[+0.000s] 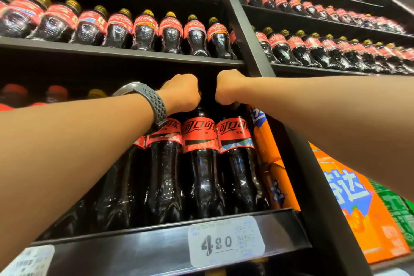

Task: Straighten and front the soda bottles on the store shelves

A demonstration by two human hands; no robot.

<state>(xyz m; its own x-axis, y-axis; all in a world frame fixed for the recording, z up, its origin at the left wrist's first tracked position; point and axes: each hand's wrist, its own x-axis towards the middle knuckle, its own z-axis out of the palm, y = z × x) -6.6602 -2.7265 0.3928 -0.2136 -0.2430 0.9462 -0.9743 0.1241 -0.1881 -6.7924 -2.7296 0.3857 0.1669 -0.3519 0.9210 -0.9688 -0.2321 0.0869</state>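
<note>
both hands are curled tight over bottle tops at the centre of the frame. my left hand (182, 94), the one wearing the watch (154, 107), sits on the neck of the middle cola bottle (200, 163). my right hand (228, 89) sits on the right cola bottle (237, 163) beside it. caps and fingers are hidden behind the knuckles, so i judge each hand grips a cap; i can't see it outright.

both bottles stand upright near the front lip of the shelf (156, 251), just above the price tag (226, 241), touching each other. an orange soda bottle (264, 141) is pressed against the right one.

they look full, so i expect them heavy and stiff-walled, with glossy plastic that could slip. a hold on the ribbed cap suits twisting a label forward or dragging a bottle to the edge. for lifting i'd take the pinched waist below the label. pulled hard from the top, a bottle may tip against its neighbours.
</note>
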